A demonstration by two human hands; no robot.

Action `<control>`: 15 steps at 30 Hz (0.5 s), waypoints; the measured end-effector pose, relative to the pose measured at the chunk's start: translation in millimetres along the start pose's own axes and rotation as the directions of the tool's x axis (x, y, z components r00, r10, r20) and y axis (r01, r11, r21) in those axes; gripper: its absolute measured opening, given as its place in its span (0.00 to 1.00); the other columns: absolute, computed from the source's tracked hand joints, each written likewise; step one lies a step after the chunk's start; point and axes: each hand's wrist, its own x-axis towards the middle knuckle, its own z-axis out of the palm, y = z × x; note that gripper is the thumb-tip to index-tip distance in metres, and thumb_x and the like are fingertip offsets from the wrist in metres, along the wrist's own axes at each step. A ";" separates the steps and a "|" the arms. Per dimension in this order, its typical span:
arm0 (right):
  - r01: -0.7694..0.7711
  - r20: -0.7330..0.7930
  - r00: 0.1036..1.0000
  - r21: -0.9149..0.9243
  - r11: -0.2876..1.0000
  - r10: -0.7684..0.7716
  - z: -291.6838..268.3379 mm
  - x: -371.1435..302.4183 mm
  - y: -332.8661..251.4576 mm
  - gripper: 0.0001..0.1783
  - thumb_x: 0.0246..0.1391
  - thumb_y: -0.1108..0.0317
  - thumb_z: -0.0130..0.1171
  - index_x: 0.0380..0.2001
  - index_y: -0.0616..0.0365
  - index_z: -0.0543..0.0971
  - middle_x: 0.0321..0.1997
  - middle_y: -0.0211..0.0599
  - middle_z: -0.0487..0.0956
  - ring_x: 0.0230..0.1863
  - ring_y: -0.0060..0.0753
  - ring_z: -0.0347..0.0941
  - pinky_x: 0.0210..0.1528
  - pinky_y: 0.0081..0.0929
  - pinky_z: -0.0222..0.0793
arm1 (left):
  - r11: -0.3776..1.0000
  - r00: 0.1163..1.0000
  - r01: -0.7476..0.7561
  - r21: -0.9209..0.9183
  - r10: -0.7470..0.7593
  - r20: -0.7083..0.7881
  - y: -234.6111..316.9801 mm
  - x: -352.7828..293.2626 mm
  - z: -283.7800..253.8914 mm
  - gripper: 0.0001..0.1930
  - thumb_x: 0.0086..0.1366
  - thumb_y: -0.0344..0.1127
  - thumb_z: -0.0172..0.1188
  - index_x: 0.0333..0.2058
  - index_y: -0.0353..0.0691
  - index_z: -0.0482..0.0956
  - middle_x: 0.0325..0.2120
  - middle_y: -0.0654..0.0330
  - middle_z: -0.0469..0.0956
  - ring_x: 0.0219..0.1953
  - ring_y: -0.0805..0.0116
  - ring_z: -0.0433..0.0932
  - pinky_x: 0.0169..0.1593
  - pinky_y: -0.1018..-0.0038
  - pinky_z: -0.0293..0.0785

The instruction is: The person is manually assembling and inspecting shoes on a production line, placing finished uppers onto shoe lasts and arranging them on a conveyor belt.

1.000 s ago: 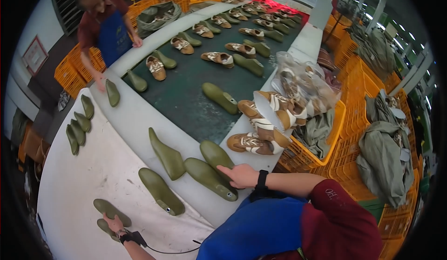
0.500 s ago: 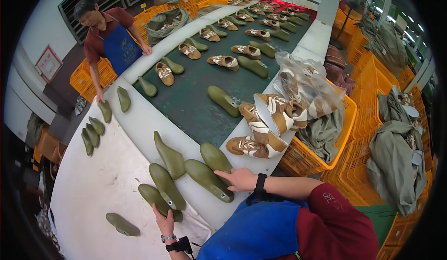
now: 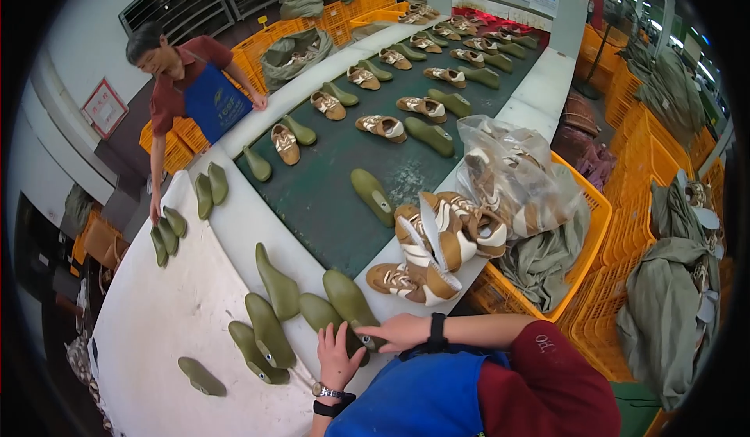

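Olive-green shoe lasts lie on the pale work surface before me. My left hand rests with fingers spread on the heel end of one shoe last. Beside it, my right hand reaches in from the right, its index finger stretched onto the shoe last to the right; its other fingers are partly hidden. Left of my hands lie a pair of lasts, the inner one touching the outer one. A tilted last lies beyond them, and a single last sits apart at the left.
Brown-and-white shoes are piled right of my hands, beside a yellow crate with bagged shoes. A green conveyor carries shoes and lasts. Across the left, a co-worker in a blue apron touches lasts.
My left hand has left the outer left last and moved right onto the last beside my right hand. The co-worker's hand has shifted from one last to the small group nearby. The view has shifted.
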 end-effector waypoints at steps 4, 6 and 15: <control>-0.109 0.013 0.994 0.169 0.980 0.109 -29.3 -72.9 30.5 0.26 0.50 0.56 0.55 0.52 0.51 0.68 0.26 0.40 0.76 0.28 0.42 0.73 0.30 0.34 0.66 | 0.994 0.993 0.048 0.098 -0.057 0.099 16.0 20.0 16.5 0.37 0.44 0.44 0.66 0.53 0.42 0.63 0.51 0.44 0.62 0.54 0.42 0.57 0.53 0.52 0.57; -0.167 0.003 0.985 0.304 0.938 0.175 -36.3 -117.8 49.8 0.22 0.49 0.55 0.56 0.46 0.54 0.73 0.25 0.37 0.76 0.28 0.39 0.73 0.30 0.33 0.66 | 0.986 0.997 0.029 0.164 -0.040 0.066 19.4 27.9 20.5 0.35 0.45 0.44 0.64 0.52 0.41 0.65 0.51 0.45 0.62 0.55 0.42 0.57 0.54 0.51 0.55; -0.934 0.012 0.175 0.319 0.162 0.985 137.2 -364.2 148.1 0.16 0.40 0.61 0.49 0.26 0.60 0.80 0.30 0.51 0.78 0.35 0.52 0.75 0.39 0.39 0.70 | 0.961 0.866 0.045 -0.274 0.100 0.491 130.8 83.3 -28.1 0.25 0.58 0.36 0.57 0.52 0.31 0.66 0.45 0.43 0.72 0.49 0.52 0.70 0.53 0.67 0.63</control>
